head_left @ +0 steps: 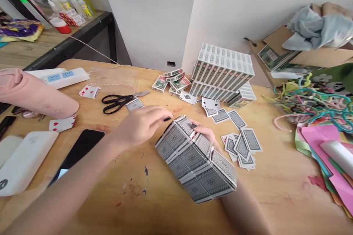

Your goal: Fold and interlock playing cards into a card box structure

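Card structure [193, 165] in front of the person, a little right of the view's middle, over the tabletop [118, 220]. Block built of folded playing cards, patterned backs outward. Long axis on a slant: one end up and to the left, away from the body; the other down and to the right, toward the right forearm. Broad face turned toward the person and somewhat left. Whole piece tilted; cannot tell whether its lowest edge rests on the wood.

Right hand [205, 132] clamped on the structure from its far right side, one dark-nailed digit lying over the upper edge. Its forearm runs up behind the near end. Rest of the grip hidden.

Left hand [143, 126] to the left, beyond the far-left end, thumb and forefinger reaching toward that end's top corner. Thumb tip just beside the corner; contact cannot be told. Nothing clear between the fingertips, so whether they pinch anything is also unsure. Hands apart, with the upper corner between them.

Key relation, as I judge it: the far-left end lies right of the left fingertips and very close, while the near-right end lies well away from them. Left hand nearer the corner; right hand bears the piece.

Around it: black-handled scissors [127, 98] beyond the left hand, loose cards [242, 147] right of the structure, stacked card boxes [220, 71] farther back.
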`<state>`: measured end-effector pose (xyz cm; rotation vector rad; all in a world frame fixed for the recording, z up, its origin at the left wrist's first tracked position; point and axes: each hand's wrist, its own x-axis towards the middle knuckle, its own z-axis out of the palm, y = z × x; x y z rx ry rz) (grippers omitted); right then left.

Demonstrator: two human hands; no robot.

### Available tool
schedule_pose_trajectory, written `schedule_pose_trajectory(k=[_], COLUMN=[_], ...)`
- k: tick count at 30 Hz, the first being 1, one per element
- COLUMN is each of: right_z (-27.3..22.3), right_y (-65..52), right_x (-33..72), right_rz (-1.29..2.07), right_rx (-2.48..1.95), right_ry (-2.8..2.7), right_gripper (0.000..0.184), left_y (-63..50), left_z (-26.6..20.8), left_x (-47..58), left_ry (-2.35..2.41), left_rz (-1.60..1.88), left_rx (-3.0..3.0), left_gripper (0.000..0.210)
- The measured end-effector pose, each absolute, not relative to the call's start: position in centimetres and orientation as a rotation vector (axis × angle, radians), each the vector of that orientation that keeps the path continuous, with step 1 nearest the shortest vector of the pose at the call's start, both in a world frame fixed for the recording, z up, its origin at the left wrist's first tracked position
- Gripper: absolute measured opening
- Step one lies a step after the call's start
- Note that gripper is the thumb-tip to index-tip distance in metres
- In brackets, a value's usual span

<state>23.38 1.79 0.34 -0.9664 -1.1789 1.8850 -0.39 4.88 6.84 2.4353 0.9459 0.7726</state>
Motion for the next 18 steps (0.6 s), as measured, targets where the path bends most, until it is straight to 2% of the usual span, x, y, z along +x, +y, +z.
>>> schedule_pose_trajectory(k=[3, 7, 12, 18], right_z=[-0.4, -1.0, -0.2, 2.0], right_y=[3.1, 2.9, 3.4, 3.9], right_x=[22.5, 22.1, 23.7, 25.3], right_rz=[1.971, 1.987, 1.979, 2.088], right_rx=[-0.806, -0.761, -0.899, -0.958], right_ry=[-0.887, -0.787, -0.845, -0.929], right_gripper=[0.038, 0.040, 0.029, 0.037], left_y=[4.8, 4.8, 4.8, 4.8], left_z=[3.4, 0.2, -0.9, -1.9], left_x=[-0.9, -0.5, -0.9, -3.3], left_ry=[0.883, 0.699, 0.765, 0.853], left_rz=[0.682, 0.492, 0.707, 1.008], left_rx=[1.744, 1.399, 1.214, 0.989], left_gripper=[0.042, 0.068, 0.060, 0.057])
